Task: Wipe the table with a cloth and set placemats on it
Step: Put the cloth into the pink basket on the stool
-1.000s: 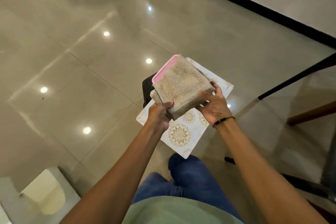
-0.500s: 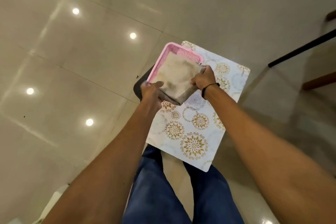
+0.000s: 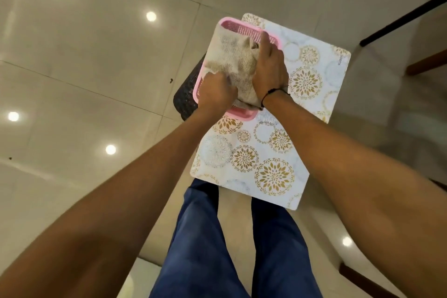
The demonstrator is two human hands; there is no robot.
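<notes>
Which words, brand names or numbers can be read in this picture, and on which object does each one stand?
One small print near the far right corner of the placemat: too small and blurred to read with certainty; it runs along the edge and looks like a short brand mark.
Pink basket: no text visible.
Cloth: no text visible.
Nothing else in view carries writing.

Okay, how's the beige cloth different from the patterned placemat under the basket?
The rumpled beige woven cloth is plain and bunched inside the pink plastic basket; the white placemat with gold floral circles is patterned, lies flat and is much larger. Both hands are on the cloth, not the placemat.
</notes>
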